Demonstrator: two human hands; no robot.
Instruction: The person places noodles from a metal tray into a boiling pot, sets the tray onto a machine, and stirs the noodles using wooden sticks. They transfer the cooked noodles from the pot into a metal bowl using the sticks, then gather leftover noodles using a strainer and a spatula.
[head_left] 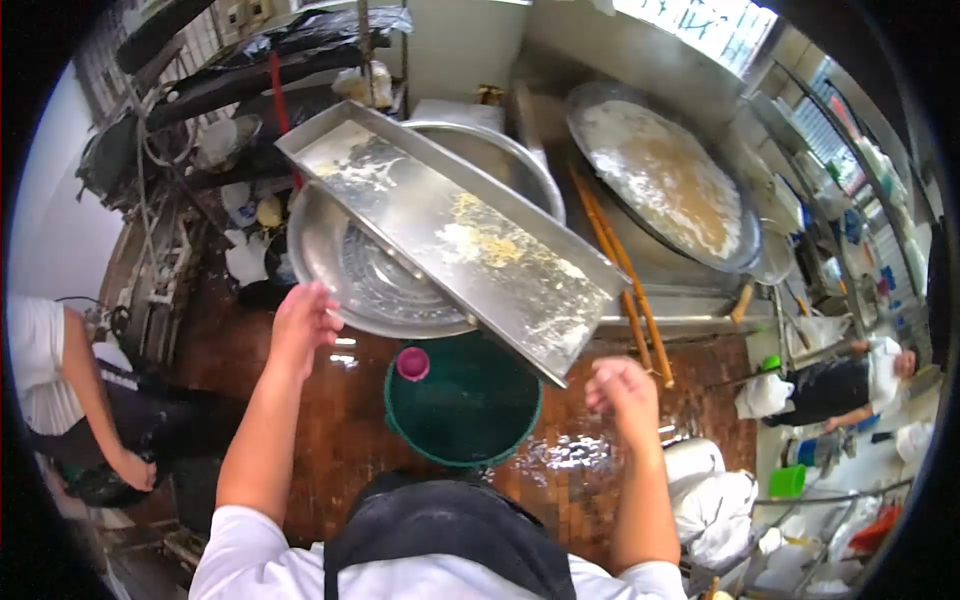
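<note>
Hovering at ten o'clock from the green tub (470, 455), the left hand (303, 328) is loosely open. The right hand (622, 388), half-open and empty, is at three o'clock, near the metal tray (405, 205).

silver tray (405, 200) speckled white and yellow; dark green tub (470, 400), pink cup (412, 364), black apron (440, 525), reddish-brown block-patterned floor (345, 410).

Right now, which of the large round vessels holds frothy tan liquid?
The wide pan right of the bamboo poles; no such liquid shows in the steel basin under the metal tray or the green tub with the pink cup.
</note>
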